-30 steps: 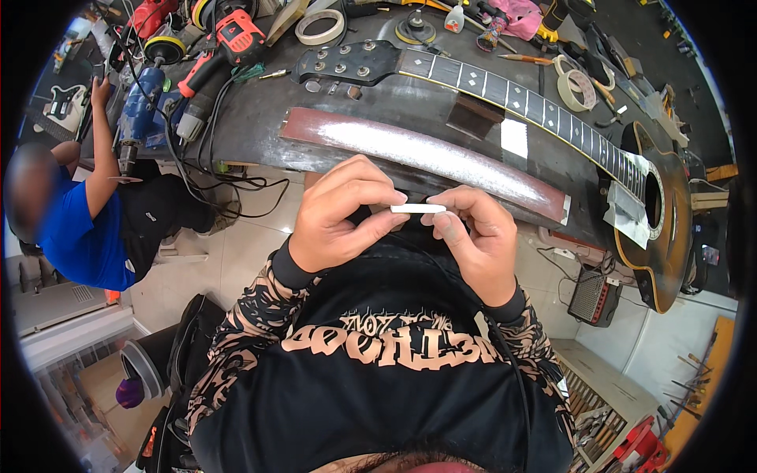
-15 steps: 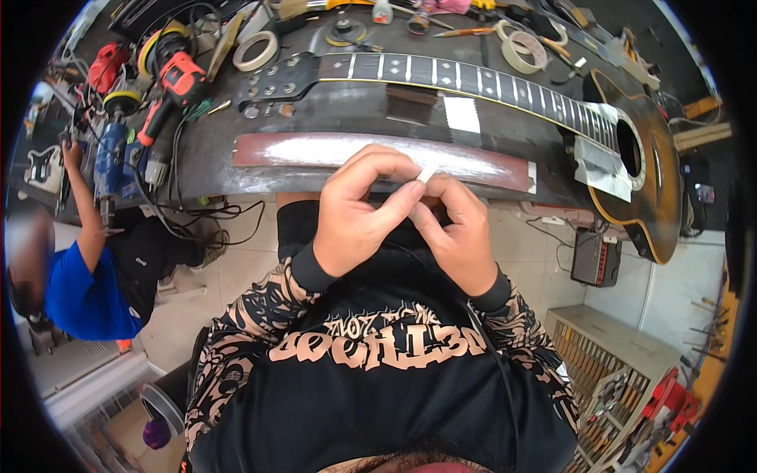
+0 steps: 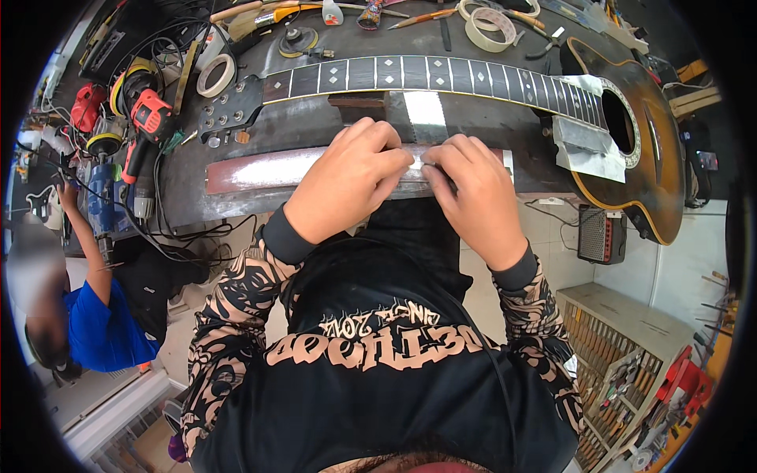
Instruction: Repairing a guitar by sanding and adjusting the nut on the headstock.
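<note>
My left hand [image 3: 351, 180] and my right hand [image 3: 479, 197] meet fingertip to fingertip over a long reddish-brown board [image 3: 225, 178], whose upper face carries a white, chalky smear. Both hands are closed in a pinch. Between the fingertips a small white strip [image 3: 418, 160] shows only in part; its exact kind is hidden. Behind the board lies an acoustic guitar [image 3: 658, 169], its fretted neck [image 3: 386, 74] stretching left across the bench. A dark block [image 3: 359, 101] and a white patch of paper [image 3: 426, 118] sit between neck and board.
Masking paper [image 3: 591, 150] covers the guitar's top near the soundhole. Rolls of tape [image 3: 490, 30] stand at the back. A red power tool [image 3: 152, 114] and cables crowd the left side. A co-worker in a blue shirt [image 3: 110, 327] reaches to the bench at far left.
Both hands have moved forward from the bench's near edge to over the board. The white strip, plainly visible before, is now mostly covered by the fingers. The view has shifted too.
</note>
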`<state>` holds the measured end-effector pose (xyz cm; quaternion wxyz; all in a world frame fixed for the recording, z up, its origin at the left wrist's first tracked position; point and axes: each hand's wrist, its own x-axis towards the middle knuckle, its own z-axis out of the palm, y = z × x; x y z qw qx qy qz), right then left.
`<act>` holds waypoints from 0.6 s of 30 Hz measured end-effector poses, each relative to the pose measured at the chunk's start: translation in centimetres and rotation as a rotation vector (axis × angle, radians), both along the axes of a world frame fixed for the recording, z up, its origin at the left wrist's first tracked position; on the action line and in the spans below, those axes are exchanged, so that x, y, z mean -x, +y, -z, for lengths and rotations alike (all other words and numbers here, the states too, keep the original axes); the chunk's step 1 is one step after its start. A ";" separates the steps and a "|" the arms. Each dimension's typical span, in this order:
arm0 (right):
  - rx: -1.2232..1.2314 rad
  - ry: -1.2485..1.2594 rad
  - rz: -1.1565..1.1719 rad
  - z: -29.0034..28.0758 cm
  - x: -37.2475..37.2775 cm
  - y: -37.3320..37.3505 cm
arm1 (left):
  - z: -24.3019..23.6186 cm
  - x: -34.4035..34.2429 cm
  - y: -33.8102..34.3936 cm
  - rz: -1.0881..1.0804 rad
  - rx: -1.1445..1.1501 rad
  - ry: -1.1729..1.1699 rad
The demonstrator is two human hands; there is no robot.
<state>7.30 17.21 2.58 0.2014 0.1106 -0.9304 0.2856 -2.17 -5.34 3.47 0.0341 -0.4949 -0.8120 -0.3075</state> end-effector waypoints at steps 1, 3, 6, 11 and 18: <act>-0.031 0.001 -0.025 0.0 0.3 0.1 | 0.0 -0.1 0.0 -0.007 -0.011 -0.015; -0.051 0.002 -0.039 -0.1 0.7 0.4 | 0.2 0.1 0.2 -0.015 -0.019 -0.035; -0.098 -0.004 -0.051 -0.6 0.8 0.9 | 1.0 0.0 0.5 -0.020 -0.023 -0.055; -0.126 -0.043 -0.027 -1.5 -0.1 3.3 | 2.6 -0.8 4.2 -0.001 -0.164 -0.022; -0.219 -0.114 -0.042 -2.0 0.7 1.1 | 2.3 -1.0 2.7 -0.051 -0.148 0.016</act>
